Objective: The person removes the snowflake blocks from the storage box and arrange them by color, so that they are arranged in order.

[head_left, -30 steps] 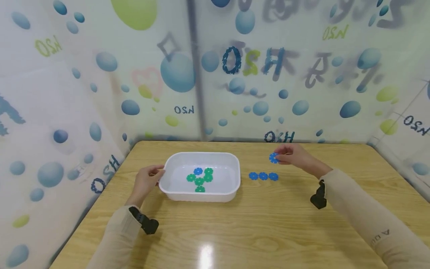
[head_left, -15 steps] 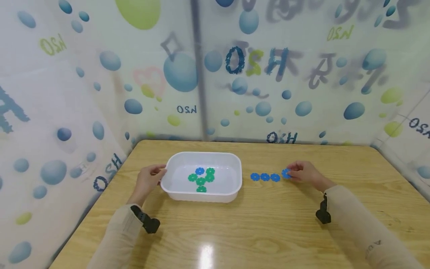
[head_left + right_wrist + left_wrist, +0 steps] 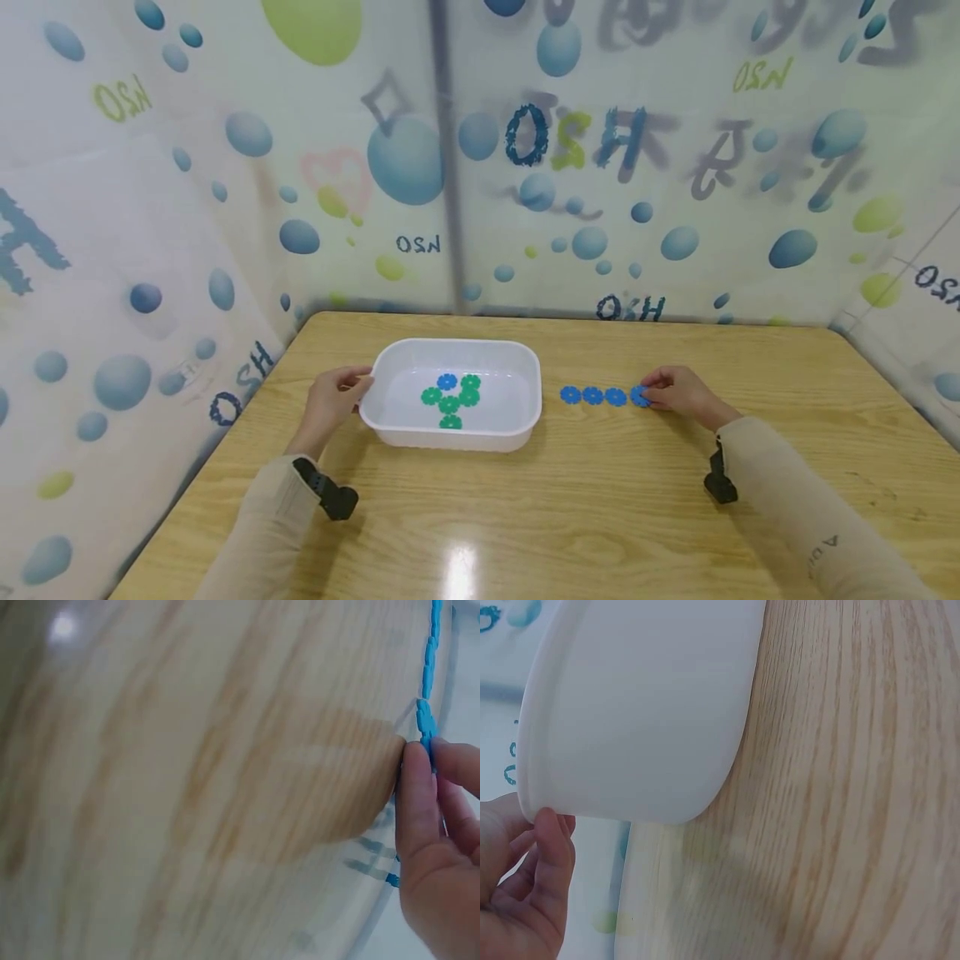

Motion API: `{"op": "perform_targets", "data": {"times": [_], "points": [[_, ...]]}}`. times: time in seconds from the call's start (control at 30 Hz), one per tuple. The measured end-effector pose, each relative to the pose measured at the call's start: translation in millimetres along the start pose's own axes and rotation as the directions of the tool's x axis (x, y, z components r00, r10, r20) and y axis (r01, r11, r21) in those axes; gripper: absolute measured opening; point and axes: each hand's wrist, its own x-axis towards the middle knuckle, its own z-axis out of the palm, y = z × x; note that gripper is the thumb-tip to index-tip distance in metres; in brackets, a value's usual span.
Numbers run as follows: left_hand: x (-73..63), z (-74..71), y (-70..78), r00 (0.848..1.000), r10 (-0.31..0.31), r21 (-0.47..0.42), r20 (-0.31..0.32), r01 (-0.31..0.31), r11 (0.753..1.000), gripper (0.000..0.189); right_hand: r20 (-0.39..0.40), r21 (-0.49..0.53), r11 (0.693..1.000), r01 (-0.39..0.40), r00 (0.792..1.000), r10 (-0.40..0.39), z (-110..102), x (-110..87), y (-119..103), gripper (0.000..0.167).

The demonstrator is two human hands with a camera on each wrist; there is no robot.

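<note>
- A second ago my right fingers [image 3: 417,799] held a blue disc [image 3: 640,396] up behind the row [image 3: 593,396]; now they have brought it down to the row's right end.
- Half a second ago the disc sat tilted and a little apart; now it lies lower and closer, just beside the third piece. I cannot tell whether the two touch.
- My right fingers are pinching that disc, thumb on one side and fingertips on the other.
- My left fingers [image 3: 553,851] grasp the left end of the tray [image 3: 450,440] at its rim, the same as in both earlier frames.
- The tray's contents match too: one blue piece [image 3: 447,382] and five green pieces [image 3: 448,405], two of them close together at the right.
- The row is three blue pieces in a straight line on the surface [image 3: 585,517], to the right of the tray.
- All these pieces are thin, flat and round, with notched edges like little gears.
- The tray is smooth, white and slightly shiny, a rectangle with rounded corners and sloping walls.
- The surface has pale, streaky wood grain and a bright patch of glare near me.
- My sleeves [image 3: 258,525] are plain beige cloth, the right one lettered.
- Behind, a sheet [image 3: 487,167] carries blue and green drops and mirrored lettering.
</note>
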Motion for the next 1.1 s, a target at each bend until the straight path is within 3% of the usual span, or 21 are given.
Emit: {"op": "perform_targets", "data": {"times": [0.47, 1.1], "points": [[-0.6, -0.6, 1.4, 1.0, -0.024, 0.002, 0.004, 0.024, 1.0, 0.032, -0.069, -0.097, 0.995, -0.002, 0.998, -0.005, 5.5, -2.9, -7.6, 0.017], [-2.7, 0.2, 2.7, 1.0, -0.006, 0.0, 0.004, 0.006, 1.0, 0.031, -0.022, -0.076, 0.996, -0.035, 0.999, 0.034, -0.8, 3.3, 0.4, 0.024]]}}
